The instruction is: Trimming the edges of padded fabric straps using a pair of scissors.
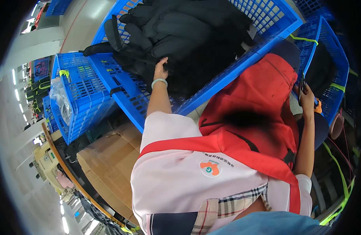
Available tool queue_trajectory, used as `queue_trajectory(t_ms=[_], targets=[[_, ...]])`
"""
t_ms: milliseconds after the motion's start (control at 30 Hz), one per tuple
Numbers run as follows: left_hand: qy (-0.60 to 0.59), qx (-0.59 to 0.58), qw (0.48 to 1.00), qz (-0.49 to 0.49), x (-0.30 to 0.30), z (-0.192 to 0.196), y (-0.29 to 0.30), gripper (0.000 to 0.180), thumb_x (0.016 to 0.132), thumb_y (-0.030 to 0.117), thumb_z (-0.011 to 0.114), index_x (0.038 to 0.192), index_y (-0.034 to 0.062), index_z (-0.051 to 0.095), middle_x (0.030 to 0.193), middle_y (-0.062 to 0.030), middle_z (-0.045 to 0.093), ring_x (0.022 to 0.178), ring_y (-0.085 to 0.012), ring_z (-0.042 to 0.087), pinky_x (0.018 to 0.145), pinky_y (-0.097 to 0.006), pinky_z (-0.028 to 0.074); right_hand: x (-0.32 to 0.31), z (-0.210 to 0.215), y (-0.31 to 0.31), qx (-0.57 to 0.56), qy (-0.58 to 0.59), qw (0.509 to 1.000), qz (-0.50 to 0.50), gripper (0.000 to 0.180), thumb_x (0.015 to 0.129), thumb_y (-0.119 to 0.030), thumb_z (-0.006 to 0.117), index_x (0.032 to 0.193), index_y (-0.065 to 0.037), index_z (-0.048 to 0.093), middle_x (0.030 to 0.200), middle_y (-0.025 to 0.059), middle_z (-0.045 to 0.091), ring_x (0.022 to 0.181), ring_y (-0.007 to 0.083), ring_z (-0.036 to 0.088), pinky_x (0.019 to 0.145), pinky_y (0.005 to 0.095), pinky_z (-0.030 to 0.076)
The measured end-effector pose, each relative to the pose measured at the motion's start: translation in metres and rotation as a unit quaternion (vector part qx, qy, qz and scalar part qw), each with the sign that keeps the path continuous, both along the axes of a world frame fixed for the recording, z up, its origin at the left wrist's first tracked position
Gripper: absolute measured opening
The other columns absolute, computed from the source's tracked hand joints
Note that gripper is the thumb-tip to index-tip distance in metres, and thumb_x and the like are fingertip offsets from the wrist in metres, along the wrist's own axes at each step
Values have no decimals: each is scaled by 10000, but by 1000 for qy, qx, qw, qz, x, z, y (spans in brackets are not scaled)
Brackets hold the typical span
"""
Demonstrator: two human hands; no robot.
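Observation:
My left hand (161, 69), with a pale green bangle on the wrist, reaches into a tilted blue plastic crate (125, 92). It lies against a heap of black padded fabric goods (188, 35), and its fingertips are hidden among them. My right hand (308, 100) is up at the right, closed around a thin dark tool (302, 87) that stands upright. Between my arms a bulky red fabric item (262, 90) rests against my chest. I wear a pink shirt with red straps.
A second blue crate (76, 98) with a clear plastic bag stands at the left. Another blue crate (332, 55) at the right holds dark goods and yellow-green straps. A brown cardboard box (110, 164) sits below left, beside a curved wooden edge (66, 168).

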State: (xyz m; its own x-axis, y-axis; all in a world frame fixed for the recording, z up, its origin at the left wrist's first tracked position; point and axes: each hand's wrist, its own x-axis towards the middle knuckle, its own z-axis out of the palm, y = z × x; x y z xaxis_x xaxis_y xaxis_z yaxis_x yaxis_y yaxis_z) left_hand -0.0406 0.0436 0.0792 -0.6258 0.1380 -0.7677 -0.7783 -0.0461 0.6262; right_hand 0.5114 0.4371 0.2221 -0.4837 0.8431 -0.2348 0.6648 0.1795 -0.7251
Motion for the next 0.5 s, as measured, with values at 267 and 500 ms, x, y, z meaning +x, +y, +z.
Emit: queue_trajectory(t_ms=[267,500], targets=[[177,67,981,52,38,139,45,481,828,490,694,1044,84,554,889,-68,585,795,-205,524,669,-382,457,0,30,-14,140,-28,989,-47,240,853,-134,672,993,28,566,819,102,641,764,178,617,725,295,473],[122,477,814,-309,170,268,147,455,874,221,705,1238,34,503,1186,-125,578,892,-188,550,793,-324,467,-74,124,-77,-94,236,966,-42,150,889,-146,676,943,-36,590,868,55,638,738,90,603,638,209,462]])
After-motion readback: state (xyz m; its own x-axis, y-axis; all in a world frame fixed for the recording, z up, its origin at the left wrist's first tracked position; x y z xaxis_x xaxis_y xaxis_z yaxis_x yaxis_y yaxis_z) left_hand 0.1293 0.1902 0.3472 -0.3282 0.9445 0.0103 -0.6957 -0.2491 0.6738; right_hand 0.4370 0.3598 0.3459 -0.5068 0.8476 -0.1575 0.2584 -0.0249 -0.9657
